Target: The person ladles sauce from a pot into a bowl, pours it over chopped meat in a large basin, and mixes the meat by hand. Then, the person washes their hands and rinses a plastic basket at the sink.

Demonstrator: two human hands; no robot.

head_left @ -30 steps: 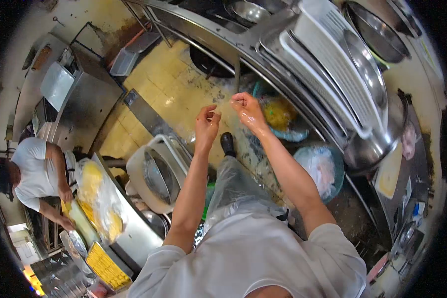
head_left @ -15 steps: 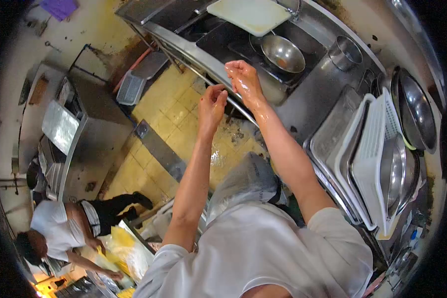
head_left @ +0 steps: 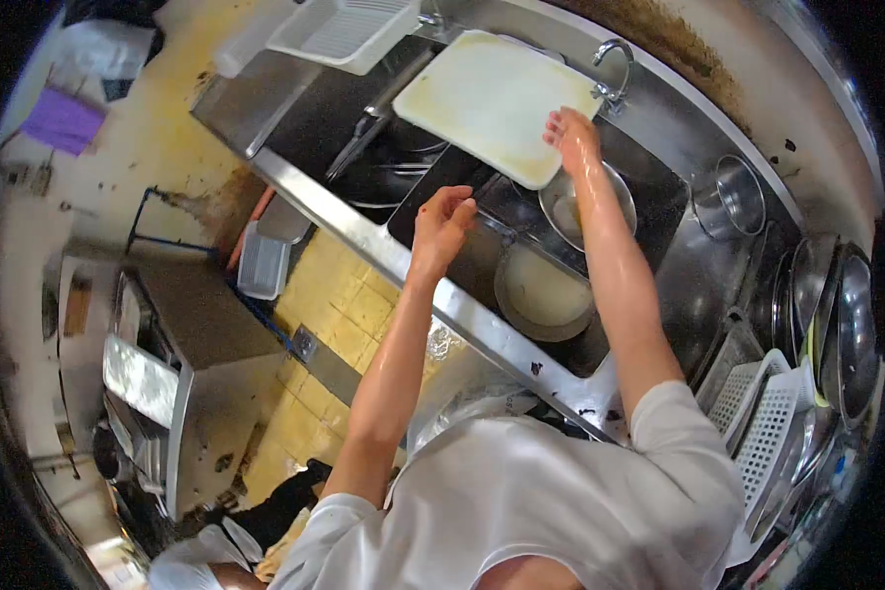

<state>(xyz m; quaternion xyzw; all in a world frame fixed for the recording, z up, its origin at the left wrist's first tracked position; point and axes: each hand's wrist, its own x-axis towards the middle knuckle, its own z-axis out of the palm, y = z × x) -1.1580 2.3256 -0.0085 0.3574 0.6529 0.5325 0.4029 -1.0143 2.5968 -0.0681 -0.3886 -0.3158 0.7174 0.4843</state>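
My right hand [head_left: 574, 141] is at the right edge of a white cutting board [head_left: 501, 98], its fingers apart and nothing seen in it; whether it touches the board I cannot tell. The board lies across the sink, below a curved faucet [head_left: 615, 74]. Under my right forearm is a metal bowl [head_left: 619, 202]. My left hand [head_left: 444, 228] hangs over the sink's front side with bent fingers apart, holding nothing. Between and below the hands, a round pan with cloudy liquid [head_left: 543, 287] sits in the sink basin.
A white ribbed tray [head_left: 344, 29] stands at the back left. At the right are a metal pot [head_left: 733, 202], perforated white baskets [head_left: 765, 433] and several steel bowls [head_left: 844, 334]. The sink's front rim [head_left: 482, 334] crosses before my body. Another person [head_left: 202, 565] is at the lower left.
The view has turned from the floor to the sink. My right hand has moved out to the board and its fingers have spread; my left hand is now over the sink, farther from the right.
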